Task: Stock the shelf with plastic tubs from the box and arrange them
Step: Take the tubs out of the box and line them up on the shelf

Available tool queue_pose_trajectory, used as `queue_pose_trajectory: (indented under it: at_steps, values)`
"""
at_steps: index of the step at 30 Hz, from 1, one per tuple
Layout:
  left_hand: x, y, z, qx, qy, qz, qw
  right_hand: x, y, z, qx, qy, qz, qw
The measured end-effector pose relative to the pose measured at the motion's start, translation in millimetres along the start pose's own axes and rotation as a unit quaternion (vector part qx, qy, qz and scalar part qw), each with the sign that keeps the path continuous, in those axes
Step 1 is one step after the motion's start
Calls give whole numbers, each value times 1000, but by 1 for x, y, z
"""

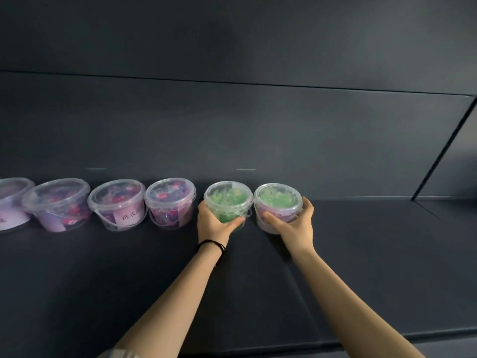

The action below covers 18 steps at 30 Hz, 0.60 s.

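Six tubs stand in a row on the dark shelf; the purple tub has a label reading 洗衣, its remainder hidden. At the row's right end, the left hand grips the green tub and the right hand grips the end tub just beside it.

Clear glossy plastic tubs, matt dark shelf

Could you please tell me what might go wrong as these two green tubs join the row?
The left hand sits close beside the nearest purple tub, so pulling it out could nudge that tub. The loose handle of the left green tub hangs by the thumb and might snag. With the right hand holding the right green tub, neither hand could catch a slip.
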<state>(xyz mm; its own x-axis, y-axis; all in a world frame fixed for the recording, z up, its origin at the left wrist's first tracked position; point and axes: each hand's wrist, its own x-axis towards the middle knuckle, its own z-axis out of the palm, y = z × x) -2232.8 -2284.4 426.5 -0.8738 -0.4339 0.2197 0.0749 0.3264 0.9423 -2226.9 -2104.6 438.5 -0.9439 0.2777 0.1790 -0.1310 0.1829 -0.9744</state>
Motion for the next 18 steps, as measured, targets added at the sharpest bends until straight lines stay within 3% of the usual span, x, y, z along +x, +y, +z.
queue_pose_trajectory:
  at_steps: [11, 18]
  values:
    - [10, 0, 0, 10, -29, -11, 999, 26, 5, 3, -56, -25, 30, 998]
    - [-39, 6, -32, -17, -25, -30, 999, -16, 2, -23, -40, -2, 35, 999]
